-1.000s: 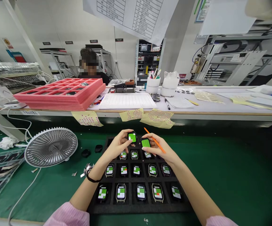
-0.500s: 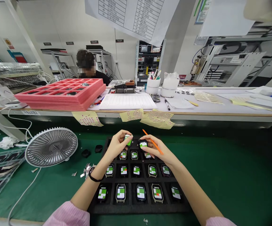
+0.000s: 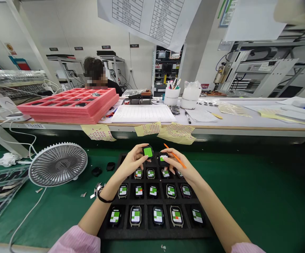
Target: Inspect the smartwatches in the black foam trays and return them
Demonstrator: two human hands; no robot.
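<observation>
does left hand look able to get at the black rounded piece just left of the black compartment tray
Probably not yet: the left hand holds a black square green-screened watch, though the way to the black rounded piece looks free.

A matt finish was shown by the black rectangular foam tray [image 3: 156,234]; a smooth gloss by the green-and-white-lit, rounded-rectangular watches [image 3: 158,215] inside it; smooth plastic by the round grey fan [image 3: 62,164] left of it.

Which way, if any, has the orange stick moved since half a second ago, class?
Yes: the orange stick in the right hand has shifted a little right and slightly up in the view, judged against the black tray.
</observation>
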